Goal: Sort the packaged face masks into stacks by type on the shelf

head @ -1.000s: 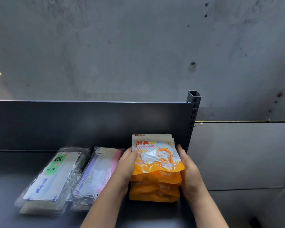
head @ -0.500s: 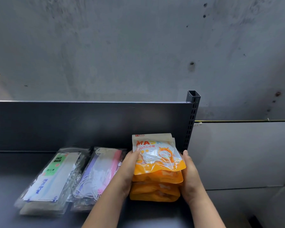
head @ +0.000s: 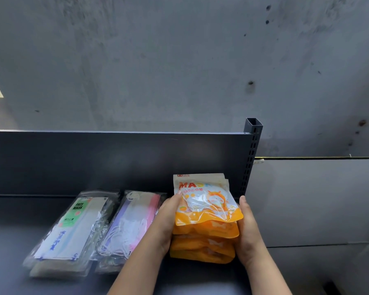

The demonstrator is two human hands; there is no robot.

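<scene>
Head view showed both hands bracketing the orange mask stack (head: 205, 222) on the dark shelf (head: 13, 241): the left hand (head: 168, 220) pressed flat against one side, the right hand (head: 246, 228) against the other, squeezing the pouches square between them. Just outside the left hand lay the pink-and-white mask stack (head: 132, 226), and beyond that the green-labelled mask stack (head: 70, 228). Three types appeared already grouped; no loose packs were visible, so I judged only tidying remained.

"FACE MASK" on the clear pack's green label (head: 74, 212); "MA" on the top orange pouch (head: 202, 201).
</scene>
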